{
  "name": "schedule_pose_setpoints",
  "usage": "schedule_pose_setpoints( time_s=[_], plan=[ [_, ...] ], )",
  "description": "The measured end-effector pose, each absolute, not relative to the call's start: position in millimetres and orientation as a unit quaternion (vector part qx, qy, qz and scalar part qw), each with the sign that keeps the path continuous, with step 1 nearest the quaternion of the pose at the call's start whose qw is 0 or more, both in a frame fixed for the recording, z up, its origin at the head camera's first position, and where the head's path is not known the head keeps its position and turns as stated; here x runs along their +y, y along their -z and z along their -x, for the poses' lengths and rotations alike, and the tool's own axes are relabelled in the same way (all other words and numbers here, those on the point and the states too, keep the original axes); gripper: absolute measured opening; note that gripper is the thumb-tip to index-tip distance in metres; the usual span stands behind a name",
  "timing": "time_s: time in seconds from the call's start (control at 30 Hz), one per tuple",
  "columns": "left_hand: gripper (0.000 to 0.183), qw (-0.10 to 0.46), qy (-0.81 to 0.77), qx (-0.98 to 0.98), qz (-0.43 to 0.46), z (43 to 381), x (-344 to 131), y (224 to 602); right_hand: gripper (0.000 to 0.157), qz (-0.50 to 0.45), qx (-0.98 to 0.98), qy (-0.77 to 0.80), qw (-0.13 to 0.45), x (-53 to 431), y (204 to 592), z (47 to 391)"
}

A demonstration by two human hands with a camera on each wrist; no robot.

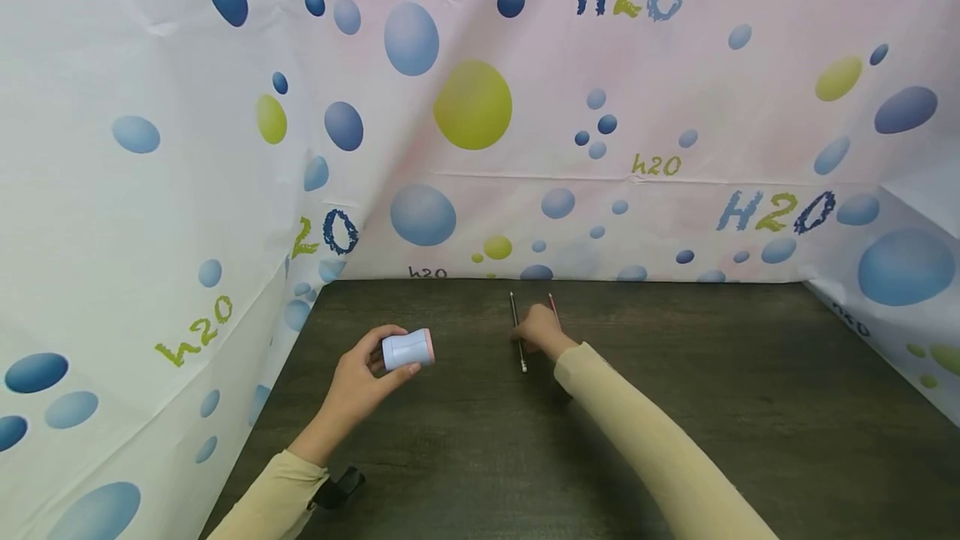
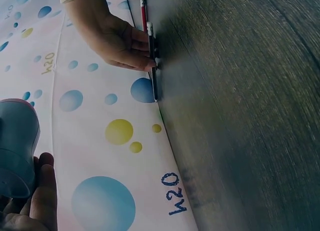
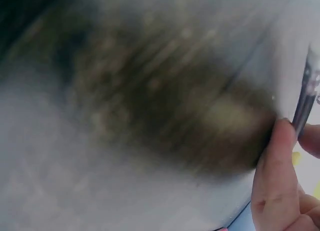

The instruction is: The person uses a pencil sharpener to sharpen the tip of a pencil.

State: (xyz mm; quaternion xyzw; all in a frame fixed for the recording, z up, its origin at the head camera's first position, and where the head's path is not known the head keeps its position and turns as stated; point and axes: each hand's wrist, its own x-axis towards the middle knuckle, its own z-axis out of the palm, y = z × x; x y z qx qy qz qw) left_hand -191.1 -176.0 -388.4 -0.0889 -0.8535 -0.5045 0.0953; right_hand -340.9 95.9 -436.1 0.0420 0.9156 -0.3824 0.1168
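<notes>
In the head view, my left hand (image 1: 358, 386) holds a light-blue cylinder (image 1: 406, 349) with a slightly narrowed middle and a pink end, raised above the table. Its rounded body (image 2: 17, 146) also shows at the left of the left wrist view, fingers behind it. Farther forward, my right hand (image 1: 542, 329) pinches a dark pencil (image 1: 522, 357) between thumb and fingers, the eraser end pointing back toward me. The right wrist view shows that pencil (image 3: 303, 108) between the fingertips. A red pencil (image 1: 553, 307) lies just beyond the right hand, partly hidden by it.
The dark wood-grain table (image 1: 450, 457) ends at a white backdrop (image 1: 660, 107) with blue and green dots and H2O lettering. Backdrop sheets also stand at the left and right sides. A black strap device (image 1: 339, 487) sits at the left wrist.
</notes>
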Motion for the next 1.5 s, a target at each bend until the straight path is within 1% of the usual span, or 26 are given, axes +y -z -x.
schedule_pose_setpoints(
  time_s=[0.1,0.13,0.2,0.23,0.3,0.43,0.8,0.93,1.17,1.33,1.5],
  plan=[
    [0.047,0.093,0.507,-0.853,0.084,191,-176,388,0.009,-0.040,0.896,0.424,0.129,99,438,342],
    [0.047,0.092,0.508,-0.852,0.083,192,-176,387,0.013,-0.043,0.888,0.438,0.136,100,438,342],
    [0.047,0.091,0.510,-0.851,0.082,193,-176,387,0.028,-0.053,0.871,0.464,0.150,101,438,344],
    [0.047,0.091,0.510,-0.851,0.083,193,-176,387,0.033,-0.058,0.862,0.478,0.157,101,438,344],
    [0.047,0.090,0.511,-0.851,0.085,195,-175,388,0.038,-0.069,0.846,0.501,0.168,102,438,345],
    [0.047,0.083,0.512,-0.851,0.085,196,-175,389,0.039,-0.080,0.832,0.519,0.179,104,438,344],
    [0.049,0.068,0.517,-0.850,0.070,200,-176,388,0.044,-0.053,0.819,0.533,0.203,113,429,332],
    [0.049,0.065,0.520,-0.849,0.068,201,-176,389,0.042,-0.047,0.817,0.538,0.201,114,426,329],
    [0.049,0.063,0.520,-0.849,0.067,204,-175,388,0.041,-0.030,0.834,0.524,0.171,115,418,323],
    [0.049,0.058,0.523,-0.848,0.066,205,-174,387,0.040,-0.010,0.842,0.516,0.157,116,412,313],
    [0.049,0.056,0.527,-0.845,0.069,206,-174,387,0.041,0.013,0.845,0.512,0.155,122,403,302]
  ],
)
